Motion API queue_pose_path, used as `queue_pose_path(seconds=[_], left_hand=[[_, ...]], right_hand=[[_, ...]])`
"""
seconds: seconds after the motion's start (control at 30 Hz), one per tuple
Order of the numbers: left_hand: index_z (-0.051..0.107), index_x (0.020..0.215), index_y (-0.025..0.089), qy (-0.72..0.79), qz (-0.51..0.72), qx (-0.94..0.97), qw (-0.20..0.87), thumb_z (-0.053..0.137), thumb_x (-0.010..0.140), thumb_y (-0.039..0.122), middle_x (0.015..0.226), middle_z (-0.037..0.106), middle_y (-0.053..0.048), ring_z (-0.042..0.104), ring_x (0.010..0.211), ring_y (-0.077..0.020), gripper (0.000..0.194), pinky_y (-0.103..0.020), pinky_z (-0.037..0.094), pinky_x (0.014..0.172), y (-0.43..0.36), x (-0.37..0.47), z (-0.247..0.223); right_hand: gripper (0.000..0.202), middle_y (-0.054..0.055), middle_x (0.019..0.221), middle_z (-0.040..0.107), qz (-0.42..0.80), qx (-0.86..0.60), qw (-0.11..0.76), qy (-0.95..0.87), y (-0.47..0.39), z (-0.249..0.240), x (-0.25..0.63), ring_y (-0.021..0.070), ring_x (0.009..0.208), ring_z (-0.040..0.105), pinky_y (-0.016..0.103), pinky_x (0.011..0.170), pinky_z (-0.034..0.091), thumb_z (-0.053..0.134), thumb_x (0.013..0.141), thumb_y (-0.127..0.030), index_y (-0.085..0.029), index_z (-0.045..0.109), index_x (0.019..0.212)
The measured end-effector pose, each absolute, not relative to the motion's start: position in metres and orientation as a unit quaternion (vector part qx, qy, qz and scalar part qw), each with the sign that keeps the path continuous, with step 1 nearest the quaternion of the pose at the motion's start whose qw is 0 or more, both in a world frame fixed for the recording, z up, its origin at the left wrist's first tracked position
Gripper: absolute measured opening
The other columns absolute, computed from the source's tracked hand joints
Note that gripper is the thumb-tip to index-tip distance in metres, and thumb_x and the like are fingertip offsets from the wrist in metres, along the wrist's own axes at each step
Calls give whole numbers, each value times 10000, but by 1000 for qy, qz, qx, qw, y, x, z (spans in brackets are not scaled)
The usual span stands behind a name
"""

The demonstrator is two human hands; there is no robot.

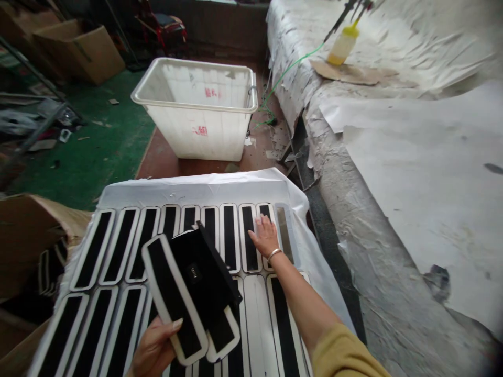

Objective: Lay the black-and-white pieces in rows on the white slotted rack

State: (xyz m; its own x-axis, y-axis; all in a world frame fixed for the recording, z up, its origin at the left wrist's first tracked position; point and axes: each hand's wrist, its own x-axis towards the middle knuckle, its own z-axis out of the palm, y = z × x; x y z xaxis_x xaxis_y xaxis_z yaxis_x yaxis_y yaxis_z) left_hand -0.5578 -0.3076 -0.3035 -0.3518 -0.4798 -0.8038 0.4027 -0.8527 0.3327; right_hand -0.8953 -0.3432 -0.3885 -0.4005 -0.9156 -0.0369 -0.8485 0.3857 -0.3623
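Note:
My left hand (154, 345) is closed on a black strip with a white border (175, 298), thumb on top, at the lower middle. Behind that strip, seemingly part of the same bundle, are a black fabric panel (196, 267) with a small label and another white-edged end. Rows of similar black strips (230, 235) lie side by side on a white cloth (196, 183). At the right end of the far row, my right hand (266, 235) lies with fingers spread on one strip. A bracelet is on that wrist. Beside it lies a grey-brown strip (285, 230).
A large white plastic bin (208, 133) stands beyond the table. On the right runs a bench covered in white sheeting (416, 157), with a yellow-topped bottle (343, 44). Cardboard boxes stand at far left (88, 55) and near left (35, 214); the near one holds similar pieces.

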Motion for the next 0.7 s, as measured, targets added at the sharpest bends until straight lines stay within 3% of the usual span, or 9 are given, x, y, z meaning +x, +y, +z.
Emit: queue_pose_path(seconds=[0.1,0.2,0.27,0.33,0.43,0.47,0.53,0.6,0.7], left_hand=[[550,1229,160,-86,-866,418,261,695,638,71,1024,689,-116,564,1067,-355,615,-520,428,957,-308,-572,-310],[559,1213,148,-122,-889,359,255,642,692,66,1016,690,-115,581,1053,-328,534,-503,422,965,-308,-582,-312],[552,1218,144,-130,-897,339,251,622,707,58,1018,689,-115,582,1057,-318,523,-496,415,973,-308,-590,-310],[534,1237,139,-137,-897,337,252,605,732,65,1039,681,-119,571,1076,-312,516,-490,404,984,-307,-599,-305],[508,1264,137,-152,-879,370,259,605,759,96,1058,673,-124,554,1102,-307,517,-486,386,998,-305,-614,-295],[510,1262,136,-154,-874,380,262,613,758,105,1060,672,-120,548,1111,-304,515,-481,374,1008,-304,-620,-292],[530,1243,135,-152,-874,376,269,617,776,168,1087,662,-114,524,1144,-296,476,-461,338,1039,-302,-630,-285],[557,1217,130,-144,-881,354,280,568,825,348,1134,639,-118,489,1180,-298,448,-444,313,1056,-302,-636,-279],[566,1210,134,-139,-899,302,286,396,802,657,1186,601,-136,457,1204,-327,684,-447,327,1037,-302,-638,-269]], right_hand=[[546,165,1421,337,-308,-483,198,795,-331,-341,-885,247,1331,272,447,1095,211,435,881,-407,-94,404,1327],[588,147,1285,504,-357,-440,475,673,-310,-299,-863,228,1152,511,402,941,442,445,873,-476,-150,365,1356],[602,118,1243,544,-327,-448,568,608,-295,-283,-846,224,1081,561,399,901,479,531,833,-464,-186,383,1346],[618,122,1279,512,-318,-476,508,643,-281,-274,-831,253,1147,511,450,970,427,602,791,-414,-181,405,1329],[627,158,1383,381,-332,-497,292,747,-262,-263,-812,283,1301,324,500,1076,290,573,813,-367,-136,358,1356],[626,159,1392,368,-328,-508,264,752,-256,-259,-806,278,1309,311,490,1081,291,555,826,-368,-133,340,1365],[687,167,1367,401,-304,-545,292,725,-248,-253,-792,281,1282,358,468,1059,345,590,800,-403,-127,325,1371],[860,200,1351,410,-278,-571,328,699,-243,-250,-777,324,1264,376,483,1039,368,705,683,-428,-95,312,1372],[950,225,1371,370,-296,-566,302,708,-243,-251,-758,353,1292,320,512,1054,329,742,618,-330,-74,254,1393]])
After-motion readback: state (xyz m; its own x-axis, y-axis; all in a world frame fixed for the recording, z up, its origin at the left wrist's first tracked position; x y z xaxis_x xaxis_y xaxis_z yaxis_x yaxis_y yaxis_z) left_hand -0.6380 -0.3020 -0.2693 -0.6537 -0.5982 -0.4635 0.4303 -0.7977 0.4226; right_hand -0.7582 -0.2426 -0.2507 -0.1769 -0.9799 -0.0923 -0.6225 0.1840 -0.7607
